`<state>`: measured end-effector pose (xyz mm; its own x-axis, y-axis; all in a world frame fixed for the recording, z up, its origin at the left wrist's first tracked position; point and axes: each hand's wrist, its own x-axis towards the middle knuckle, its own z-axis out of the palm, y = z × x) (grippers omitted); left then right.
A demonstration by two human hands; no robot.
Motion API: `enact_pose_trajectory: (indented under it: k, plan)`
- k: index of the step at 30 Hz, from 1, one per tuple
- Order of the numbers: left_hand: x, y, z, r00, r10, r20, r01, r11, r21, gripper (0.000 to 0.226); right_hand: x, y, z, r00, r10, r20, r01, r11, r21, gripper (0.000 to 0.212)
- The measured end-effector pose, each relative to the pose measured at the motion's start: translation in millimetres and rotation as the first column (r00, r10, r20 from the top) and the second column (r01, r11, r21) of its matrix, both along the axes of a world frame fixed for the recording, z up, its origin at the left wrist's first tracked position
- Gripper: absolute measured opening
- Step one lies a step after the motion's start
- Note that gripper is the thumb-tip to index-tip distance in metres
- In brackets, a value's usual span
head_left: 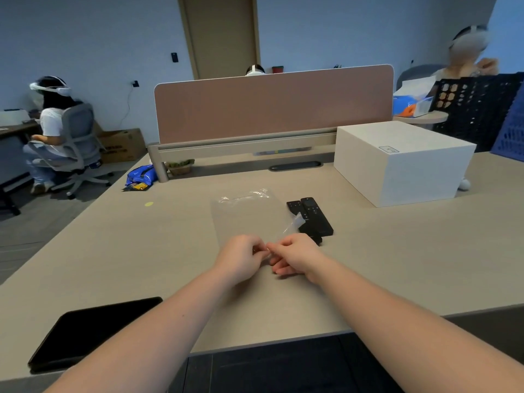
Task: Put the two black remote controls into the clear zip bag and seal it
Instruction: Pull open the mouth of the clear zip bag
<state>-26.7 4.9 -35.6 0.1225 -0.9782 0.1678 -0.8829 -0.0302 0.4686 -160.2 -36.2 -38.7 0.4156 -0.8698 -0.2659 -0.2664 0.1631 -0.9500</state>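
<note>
The clear zip bag lies flat on the desk in the middle of the view, its near edge between my hands. My left hand and my right hand meet at that near edge, and both pinch the plastic with thumb and fingers. A corner of the bag curls up toward the remotes. The two black remote controls lie stacked just right of the bag: the upper remote crosses over the lower remote. Both remotes are outside the bag.
A black tablet lies at the near left of the desk. A big white box stands at the back right. A blue snack packet lies at the far left by the brown divider. Other people sit beyond.
</note>
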Motion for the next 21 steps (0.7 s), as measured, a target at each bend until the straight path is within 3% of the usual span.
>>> enact_pose_trajectory:
  k: [8,15,21]
  plan:
    - [1,-4,-5,0.998,0.023,-0.056,-0.026,0.999,-0.045,0.007,-4,-6,-9,0.999,-0.041,0.029,0.044,0.991,-0.128,0.022]
    - [-1,0,-2,0.974,-0.12,0.193,0.123,0.992,-0.004,0.017,-7,-7,-10,1.0,0.014,-0.002,-0.014,0.99,-0.142,0.013]
    - [-3,-2,-2,0.989,-0.009,0.149,0.015,0.999,-0.039,0.011,-7,-1,-9,0.999,-0.014,-0.031,0.008,0.98,-0.2,0.018]
